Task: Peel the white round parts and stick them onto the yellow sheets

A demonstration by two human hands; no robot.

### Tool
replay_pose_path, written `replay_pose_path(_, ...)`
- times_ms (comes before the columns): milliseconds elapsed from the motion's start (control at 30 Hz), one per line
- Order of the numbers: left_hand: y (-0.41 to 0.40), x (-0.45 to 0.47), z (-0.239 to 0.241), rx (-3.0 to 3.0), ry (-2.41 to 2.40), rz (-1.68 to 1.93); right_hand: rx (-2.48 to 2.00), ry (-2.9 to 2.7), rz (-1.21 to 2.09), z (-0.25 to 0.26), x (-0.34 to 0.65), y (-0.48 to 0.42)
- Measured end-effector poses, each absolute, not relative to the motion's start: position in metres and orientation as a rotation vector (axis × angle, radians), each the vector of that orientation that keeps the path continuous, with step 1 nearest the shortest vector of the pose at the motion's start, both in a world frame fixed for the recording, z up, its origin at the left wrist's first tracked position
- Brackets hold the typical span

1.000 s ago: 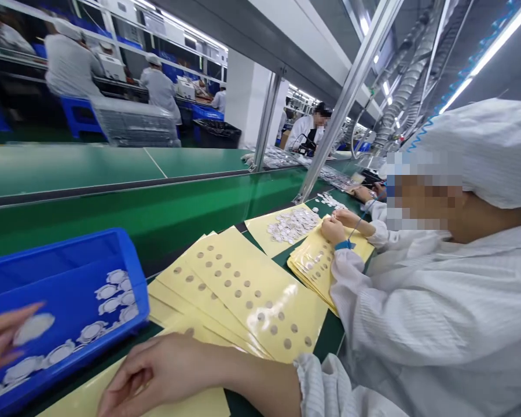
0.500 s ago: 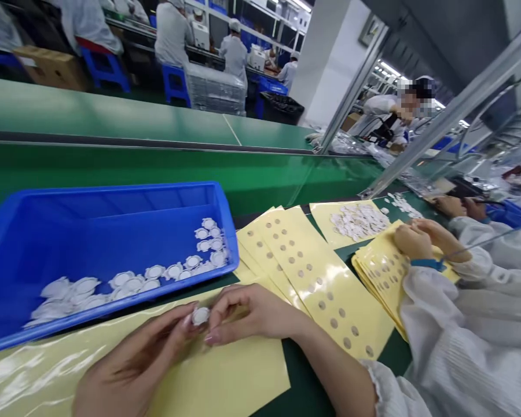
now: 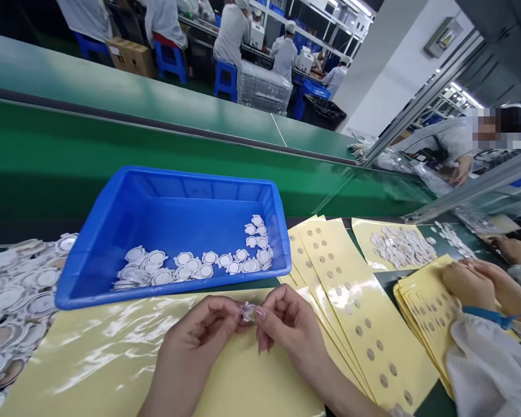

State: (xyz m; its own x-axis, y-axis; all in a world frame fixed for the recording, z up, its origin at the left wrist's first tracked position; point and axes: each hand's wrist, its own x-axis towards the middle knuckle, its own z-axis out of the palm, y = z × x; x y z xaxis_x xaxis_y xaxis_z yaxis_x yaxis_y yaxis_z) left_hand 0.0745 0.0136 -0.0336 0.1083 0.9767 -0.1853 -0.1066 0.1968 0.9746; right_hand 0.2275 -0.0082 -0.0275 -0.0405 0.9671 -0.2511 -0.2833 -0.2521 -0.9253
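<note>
My left hand (image 3: 195, 339) and my right hand (image 3: 289, 327) meet over a yellow backing sheet (image 3: 113, 359) and pinch one small white round part (image 3: 248, 313) between their fingertips. Just beyond them stands a blue plastic bin (image 3: 113, 231) with several of the same white round parts (image 3: 191, 265) lying along its near side. Both hands are closed on the part.
A pile of round parts (image 3: 13, 301) lies at the left. Yellow sheets with round holes (image 3: 356, 307) fan out to the right. A co-worker's hands (image 3: 473, 284) rest on another yellow stack. A green conveyor (image 3: 156, 139) runs behind; people sit at benches beyond.
The view has swung left and down. My left hand came from the bin with a part and joined my right hand; both now pinch it over the yellow sheet.
</note>
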Motion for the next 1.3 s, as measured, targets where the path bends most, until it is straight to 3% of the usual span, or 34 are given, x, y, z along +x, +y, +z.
replay_pose_path(1300, 0.0105, 0.0742, -0.0297, 1.028, 1.111, 0.953, -1.262, -0.858, 1.531, -0.0315, 0.2282, -0.0073)
